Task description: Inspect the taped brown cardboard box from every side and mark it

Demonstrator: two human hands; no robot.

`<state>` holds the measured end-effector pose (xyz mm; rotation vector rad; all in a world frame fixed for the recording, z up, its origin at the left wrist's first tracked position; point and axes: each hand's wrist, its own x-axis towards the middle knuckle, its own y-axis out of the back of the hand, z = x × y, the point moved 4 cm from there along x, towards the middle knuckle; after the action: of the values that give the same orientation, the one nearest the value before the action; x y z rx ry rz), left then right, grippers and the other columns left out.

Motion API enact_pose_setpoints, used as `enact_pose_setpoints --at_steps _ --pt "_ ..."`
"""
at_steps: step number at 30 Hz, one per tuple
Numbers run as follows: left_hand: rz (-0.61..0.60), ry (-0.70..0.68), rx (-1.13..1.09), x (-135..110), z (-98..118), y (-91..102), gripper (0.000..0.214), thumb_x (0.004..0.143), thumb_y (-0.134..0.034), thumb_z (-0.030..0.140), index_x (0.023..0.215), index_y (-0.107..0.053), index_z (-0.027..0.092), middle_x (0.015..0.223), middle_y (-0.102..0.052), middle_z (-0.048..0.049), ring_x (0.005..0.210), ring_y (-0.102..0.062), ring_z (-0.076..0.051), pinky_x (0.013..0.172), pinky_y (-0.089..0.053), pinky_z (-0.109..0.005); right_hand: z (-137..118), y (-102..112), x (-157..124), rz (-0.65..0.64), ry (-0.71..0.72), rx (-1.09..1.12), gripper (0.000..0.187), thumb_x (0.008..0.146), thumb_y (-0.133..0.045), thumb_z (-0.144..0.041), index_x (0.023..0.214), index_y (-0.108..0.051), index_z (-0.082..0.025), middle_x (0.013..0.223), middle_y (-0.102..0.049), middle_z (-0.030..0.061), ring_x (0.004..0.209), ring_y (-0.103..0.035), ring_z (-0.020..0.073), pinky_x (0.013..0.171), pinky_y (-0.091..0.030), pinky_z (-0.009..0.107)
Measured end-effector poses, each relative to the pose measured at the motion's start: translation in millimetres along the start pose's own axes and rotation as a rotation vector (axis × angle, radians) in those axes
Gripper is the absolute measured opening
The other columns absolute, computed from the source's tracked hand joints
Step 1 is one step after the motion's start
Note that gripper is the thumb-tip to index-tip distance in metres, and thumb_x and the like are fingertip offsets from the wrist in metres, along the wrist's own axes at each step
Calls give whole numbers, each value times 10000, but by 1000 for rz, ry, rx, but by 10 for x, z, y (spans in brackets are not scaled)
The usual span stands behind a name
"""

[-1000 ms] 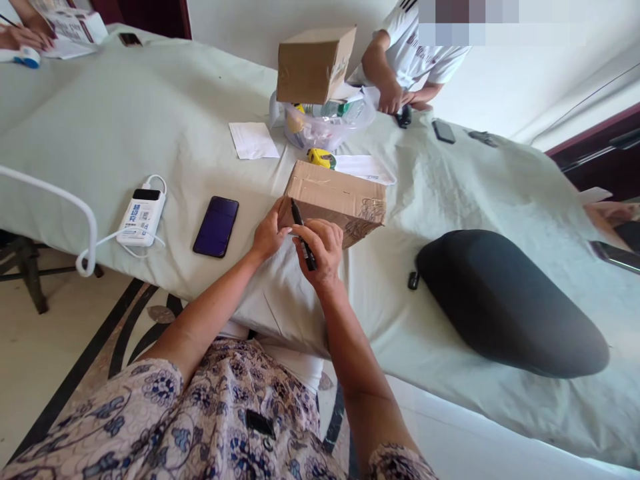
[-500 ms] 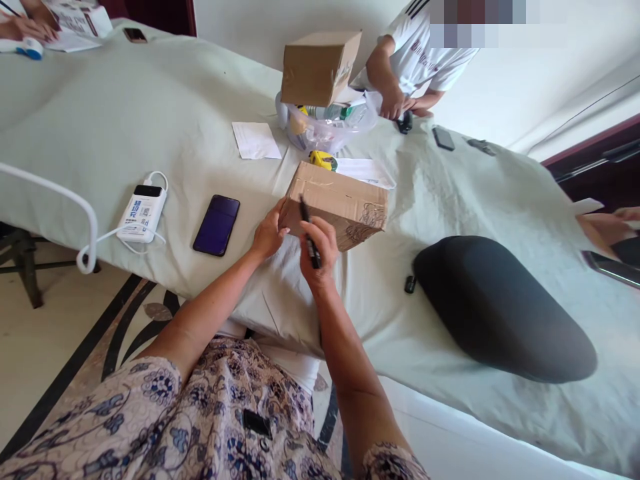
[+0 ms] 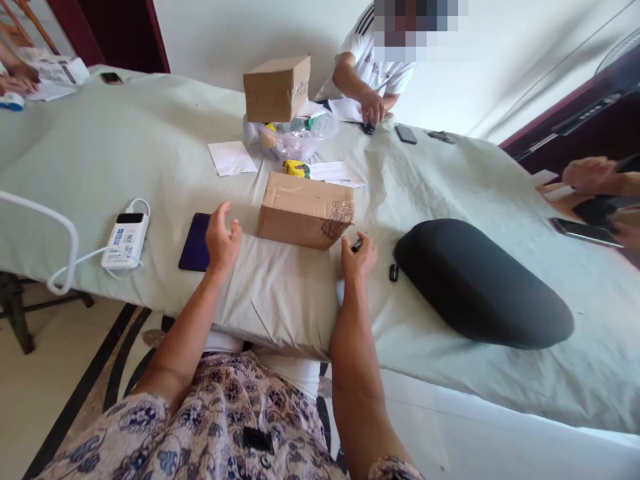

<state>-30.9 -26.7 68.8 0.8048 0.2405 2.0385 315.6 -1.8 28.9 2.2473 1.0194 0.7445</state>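
Observation:
A taped cardboard box lies on the pale green cloth of the table in front of me. My left hand hovers just left of the box with fingers apart and nothing in it, over the edge of a dark phone. My right hand rests on the cloth at the box's right front corner, fingers curled round a black marker whose tip pokes out. A small black cap lies on the cloth to the right of that hand.
A large black oval cushion lies to the right. A white power bank with a cable sits left. Behind are a clear tub with a second box on it, a yellow tape measure, papers, and other people's hands.
My left hand has let go of the box and moved left, opening. My right hand has come down with the marker to the cloth by the box's right corner. The view shifted.

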Motion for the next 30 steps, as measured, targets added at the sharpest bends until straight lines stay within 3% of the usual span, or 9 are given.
enact_pose_setpoints --at_steps 4,8,11,15,19,22,24,27,30 --pt "50 132 345 58 -209 543 579 935 -530 355 1448 -493 90 1468 -562 -246 1418 -490 -375 1201 -378 -539 -27 -114 -94 -127 3 -216 517 825 -656 -341 1328 -668 -224 1282 -643 175 1228 -555 343 1084 -410 594" --pt "-77 256 653 -7 -459 818 441 968 -460 411 1150 -681 76 1306 -637 -298 1354 -492 -468 1117 -374 -675 -77 -127 -131 -164 35 -254 535 848 -652 -386 1363 -657 -243 1333 -623 179 1248 -550 342 1089 -400 582" --pt "-161 273 702 -75 -553 810 389 983 -407 340 1051 -714 112 1301 -646 -274 1328 -517 -445 1094 -393 -664 -84 -113 -123 -215 31 -251 580 852 -653 -415 1403 -628 -238 1408 -599 179 1306 -528 366 1115 -386 587" --pt "-203 309 643 -87 -584 729 335 969 -426 273 1096 -701 128 1397 -618 -245 1396 -475 -428 1137 -350 -669 -90 -63 -84 -191 1 -162 575 839 -633 -354 1397 -619 -214 1408 -609 182 1314 -543 365 1116 -406 600" --pt "-133 369 493 -36 -618 718 244 920 -500 277 1027 -686 161 1345 -658 -217 1388 -494 -402 1183 -315 -635 -120 68 -14 91 34 85 551 827 -540 -270 1359 -586 -134 1259 -669 179 1210 -613 299 1075 -479 531" --pt "-101 403 371 -11 -678 707 202 888 -519 298 918 -681 180 1224 -705 -187 1285 -578 -360 1167 -372 -558 -208 188 -43 309 129 276 530 852 -489 -292 1363 -532 -157 1123 -678 124 1035 -667 235 953 -548 441" --pt "-104 410 310 -11 -716 681 193 870 -517 292 884 -684 196 1117 -733 -145 1189 -627 -318 1102 -447 -487 -300 226 -115 361 171 364 496 899 -451 -347 1364 -509 -186 1054 -670 98 935 -673 203 834 -564 374" --pt "-116 413 215 -35 -738 630 192 840 -522 276 882 -692 197 995 -744 -96 1054 -666 -265 973 -515 -389 -465 183 -283 306 234 468 449 936 -433 -422 1312 -532 -198 928 -659 57 808 -649 166 740 -544 315" --pt "-135 424 112 -82 -709 591 210 820 -535 288 898 -692 173 914 -735 -74 918 -671 -230 849 -523 -331 -623 43 -486 126 353 560 377 936 -447 -433 1206 -589 -212 795 -633 4 685 -592 137 693 -521 283"
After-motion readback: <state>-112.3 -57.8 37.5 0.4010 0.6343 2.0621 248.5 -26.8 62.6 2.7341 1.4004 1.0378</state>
